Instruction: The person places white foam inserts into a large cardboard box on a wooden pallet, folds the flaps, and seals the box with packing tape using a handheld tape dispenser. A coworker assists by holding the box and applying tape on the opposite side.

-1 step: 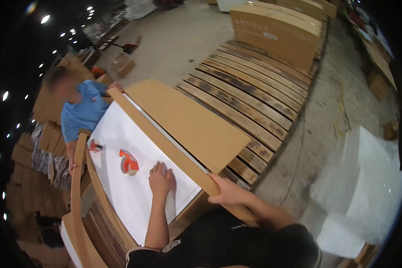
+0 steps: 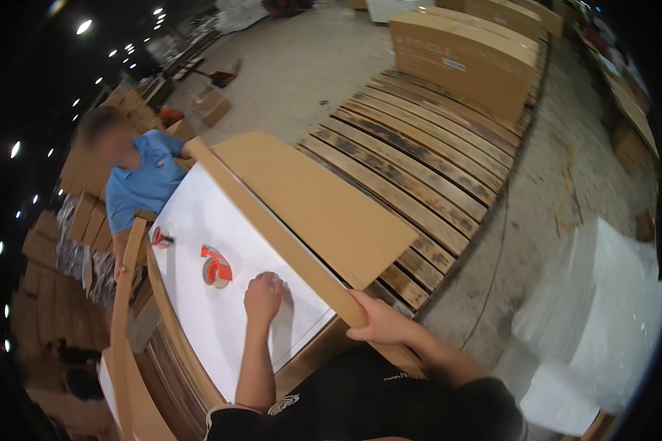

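My right hand (image 2: 379, 320) is wrapped around the near end of a long brown cardboard strip (image 2: 272, 226). That strip runs along the right edge of a box topped with a white sheet (image 2: 198, 316). On the sheet rests my left hand (image 2: 263, 298), its fingers curled together; whatever they hold, if anything, is hidden. Beyond it lies an orange tape dispenser (image 2: 215, 268) with a roll of tape. A second dispenser (image 2: 161, 237), red and dark, sits near the sheet's left edge.
A co-worker in a blue shirt (image 2: 147, 176) stands at the far left, one hand on another cardboard strip (image 2: 124, 316). A cardboard flap (image 2: 309, 198) spreads over a wooden pallet (image 2: 419, 140) carrying large cartons (image 2: 463, 62). White foam sheets (image 2: 588, 316) are stacked at right.
My left fingers, spread a little before, are now drawn in. The whole view has shifted slightly; my right hand keeps its hold on the cardboard strip.
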{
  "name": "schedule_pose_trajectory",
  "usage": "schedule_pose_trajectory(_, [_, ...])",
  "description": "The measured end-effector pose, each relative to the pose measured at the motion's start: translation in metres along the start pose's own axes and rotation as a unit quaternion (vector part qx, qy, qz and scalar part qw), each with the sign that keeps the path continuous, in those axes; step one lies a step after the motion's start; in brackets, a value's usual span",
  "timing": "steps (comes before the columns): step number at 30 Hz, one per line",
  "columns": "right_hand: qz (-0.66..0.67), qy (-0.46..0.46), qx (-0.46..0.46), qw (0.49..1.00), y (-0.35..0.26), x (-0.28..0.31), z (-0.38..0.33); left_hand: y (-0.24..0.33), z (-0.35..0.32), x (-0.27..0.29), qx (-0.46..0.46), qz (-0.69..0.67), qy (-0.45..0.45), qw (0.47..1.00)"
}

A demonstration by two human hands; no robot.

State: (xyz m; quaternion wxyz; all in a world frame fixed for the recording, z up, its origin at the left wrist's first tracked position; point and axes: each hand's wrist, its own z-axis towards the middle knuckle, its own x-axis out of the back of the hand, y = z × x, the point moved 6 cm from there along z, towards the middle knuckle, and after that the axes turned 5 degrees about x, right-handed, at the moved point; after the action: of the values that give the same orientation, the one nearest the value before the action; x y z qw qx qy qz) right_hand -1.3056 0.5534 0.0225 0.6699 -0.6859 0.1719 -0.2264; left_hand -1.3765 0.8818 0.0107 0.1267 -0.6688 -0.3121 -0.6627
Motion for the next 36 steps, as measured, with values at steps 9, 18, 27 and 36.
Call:
schedule_pose_trajectory(9, [0.427, -0.097, 0.022, 0.899, 0.012, 0.070, -0.014, 0.104, -0.094, 0.118, -0.249, -0.357, -0.334, 0.836])
schedule_pose_trajectory(18, [0.039, -0.329, -0.010, 0.944, -0.069, -0.027, 0.083, 0.042, -0.126, 0.070, -0.055, -0.730, 0.009, 0.682])
schedule_pose_trajectory(27, [-0.067, -0.490, 0.024, 0.869, -0.033, -0.085, 0.067, -0.126, -0.157, 0.082, 0.171, -0.748, 0.429, 0.477])
schedule_pose_trajectory(36, [-0.070, -0.337, -0.142, 0.928, 0.020, 0.039, -0.006, -0.075, -0.031, 0.102, 0.041, -0.795, 0.315, 0.517])
